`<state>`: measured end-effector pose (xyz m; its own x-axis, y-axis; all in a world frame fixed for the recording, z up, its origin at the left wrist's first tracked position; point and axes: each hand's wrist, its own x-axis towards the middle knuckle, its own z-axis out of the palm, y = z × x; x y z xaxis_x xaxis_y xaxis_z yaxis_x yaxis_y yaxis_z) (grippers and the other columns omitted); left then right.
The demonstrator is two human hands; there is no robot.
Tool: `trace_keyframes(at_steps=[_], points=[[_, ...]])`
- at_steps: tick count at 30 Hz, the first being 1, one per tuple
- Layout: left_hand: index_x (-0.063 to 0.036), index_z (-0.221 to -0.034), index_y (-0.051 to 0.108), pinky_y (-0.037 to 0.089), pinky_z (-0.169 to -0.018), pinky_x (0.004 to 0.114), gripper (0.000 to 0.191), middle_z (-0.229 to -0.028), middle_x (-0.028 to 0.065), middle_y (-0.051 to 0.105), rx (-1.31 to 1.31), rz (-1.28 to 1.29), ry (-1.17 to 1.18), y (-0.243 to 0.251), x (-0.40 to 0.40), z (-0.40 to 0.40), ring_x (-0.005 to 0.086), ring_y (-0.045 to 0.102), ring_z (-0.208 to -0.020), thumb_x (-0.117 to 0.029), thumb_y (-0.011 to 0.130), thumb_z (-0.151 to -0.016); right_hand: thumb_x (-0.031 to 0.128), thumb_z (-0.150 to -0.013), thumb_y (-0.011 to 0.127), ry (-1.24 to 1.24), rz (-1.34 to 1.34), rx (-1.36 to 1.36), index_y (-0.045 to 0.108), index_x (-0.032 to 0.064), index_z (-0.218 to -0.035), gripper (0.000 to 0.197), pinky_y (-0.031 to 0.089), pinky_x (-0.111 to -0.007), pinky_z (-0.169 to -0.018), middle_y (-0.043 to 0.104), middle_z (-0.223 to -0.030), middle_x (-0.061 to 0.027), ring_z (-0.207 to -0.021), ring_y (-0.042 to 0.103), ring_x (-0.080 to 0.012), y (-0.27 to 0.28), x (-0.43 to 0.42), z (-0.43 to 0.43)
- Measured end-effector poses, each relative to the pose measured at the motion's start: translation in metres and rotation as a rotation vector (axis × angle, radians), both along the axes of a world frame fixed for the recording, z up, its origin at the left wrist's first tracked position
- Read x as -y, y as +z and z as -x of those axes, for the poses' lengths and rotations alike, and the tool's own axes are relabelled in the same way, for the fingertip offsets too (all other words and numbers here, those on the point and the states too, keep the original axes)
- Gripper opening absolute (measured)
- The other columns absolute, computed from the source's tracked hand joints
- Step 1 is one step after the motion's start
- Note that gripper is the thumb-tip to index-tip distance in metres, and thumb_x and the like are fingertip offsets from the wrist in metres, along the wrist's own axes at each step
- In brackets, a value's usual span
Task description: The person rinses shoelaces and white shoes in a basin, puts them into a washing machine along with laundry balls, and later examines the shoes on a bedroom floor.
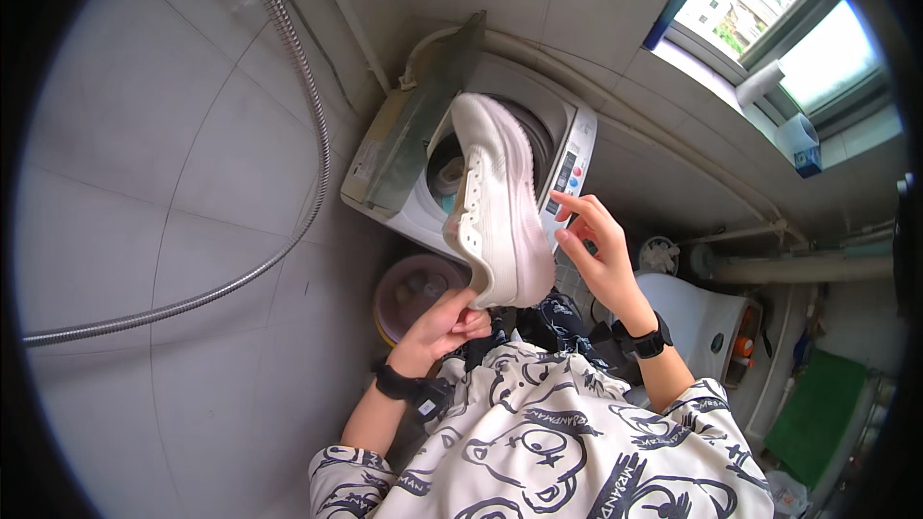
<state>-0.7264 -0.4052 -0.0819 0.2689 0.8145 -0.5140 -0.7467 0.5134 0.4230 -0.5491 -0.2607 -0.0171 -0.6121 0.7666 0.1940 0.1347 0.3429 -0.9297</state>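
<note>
A white sneaker with empty lace holes is held up on its side, toe pointing away from me. My left hand pinches it at the heel collar. To the right of the shoe, my right hand is raised with fingers apart and curved, holding nothing. Behind the shoe stands a top-loading washing machine with its lid raised. Part of its drum opening shows, with a pale item inside; the shoe hides the rest.
A round basin with unclear contents stands below the washer's front left. A metal shower hose hangs at the left. A white toilet or similar fixture is at the right, near a small bin. Pipes run along the wall under a window.
</note>
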Motion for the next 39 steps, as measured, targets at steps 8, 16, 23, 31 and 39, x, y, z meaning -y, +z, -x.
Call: trace_keyframes(at_steps=[8, 16, 23, 31, 39], points=[[-0.0080, -0.049, 0.033, 0.028, -0.047, 0.024, 0.044, -0.041, -0.0024, 0.027, 0.109, 0.195, 0.159, -0.029, 0.020, -0.029, 0.0091, 0.025, -0.040, -0.018, 0.036, -0.091, 0.006, -0.085, 0.051, 0.012, 0.226, -0.043, 0.055, 0.0010, -0.110, 0.026, 0.040, -0.020, -0.061, 0.052, -0.084, -0.0015, -0.064, 0.046, -0.0058, -0.042, -0.075, 0.008], [-0.0080, -0.053, 0.038, 0.027, -0.045, 0.023, 0.036, -0.048, -0.0033, 0.035, -0.075, 0.301, 0.538, -0.035, 0.039, -0.071, 0.0061, 0.031, -0.041, -0.011, 0.045, -0.088, 0.011, -0.085, 0.047, -0.152, 1.097, -0.290, 0.057, 0.0021, -0.096, 0.017, 0.038, -0.018, -0.055, 0.052, -0.072, -0.0008, -0.057, 0.044, -0.0065, -0.126, -0.191, 0.053], [-0.0017, -0.065, 0.042, 0.033, -0.048, 0.025, 0.018, -0.057, 0.0020, 0.038, -0.362, 0.623, 0.847, -0.018, 0.092, -0.133, 0.0100, 0.036, -0.052, 0.002, 0.045, -0.082, 0.011, -0.077, 0.051, -0.489, 1.949, -0.101, 0.055, 0.0071, -0.077, 0.006, 0.041, -0.032, -0.052, 0.054, -0.065, -0.0034, -0.053, 0.050, -0.0169, -0.332, -0.248, 0.179], [-0.0047, -0.075, 0.048, 0.031, -0.049, 0.023, 0.022, -0.054, -0.0011, 0.037, -0.287, 0.978, 0.845, -0.046, 0.112, -0.205, 0.0081, 0.037, -0.051, -0.017, 0.039, -0.090, 0.018, -0.080, 0.048, 0.308, 0.283, 0.830, 0.061, 0.0015, -0.100, 0.029, 0.044, -0.046, -0.082, 0.058, -0.105, -0.0207, -0.098, 0.055, -0.0371, -0.561, -0.278, 0.250], [-0.0039, -0.079, 0.050, 0.032, -0.050, 0.023, 0.021, -0.057, -0.0009, 0.038, -0.358, 1.187, 0.822, -0.036, 0.093, -0.232, 0.0091, 0.036, -0.053, -0.017, 0.038, -0.091, 0.018, -0.081, 0.046, 0.486, -0.672, 1.018, 0.054, 0.0087, -0.115, 0.036, 0.044, -0.042, -0.083, 0.056, -0.113, -0.0149, -0.104, 0.053, -0.0321, -0.621, -0.186, 0.277]])
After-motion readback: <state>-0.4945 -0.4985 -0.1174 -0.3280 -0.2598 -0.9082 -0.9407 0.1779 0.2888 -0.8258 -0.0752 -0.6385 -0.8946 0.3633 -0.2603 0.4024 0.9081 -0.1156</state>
